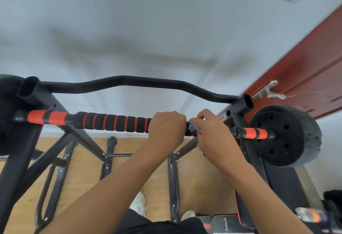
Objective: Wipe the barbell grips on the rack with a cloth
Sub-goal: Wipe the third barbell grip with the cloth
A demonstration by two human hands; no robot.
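Observation:
A barbell lies across the black rack [44, 102], its foam grip [112, 123] black with orange rings. My left hand [166, 128] is curled over the grip near its right end. Just to the right, my right hand [211, 132] holds a small grey-blue cloth [193, 127] wrapped against the bar. Orange and black sleeves show at the left [48, 117] and right [255, 133] parts of the bar. A black weight plate [283, 135] sits on the right end; another is partly visible at the far left [7, 115].
A curved black crossbar [129, 82] runs behind the barbell. A red door [303, 70] with a metal handle [268, 91] stands at the right. Below are wooden floor [83, 178], rack struts, a black bench pad [283, 187] and white shoes [138, 204].

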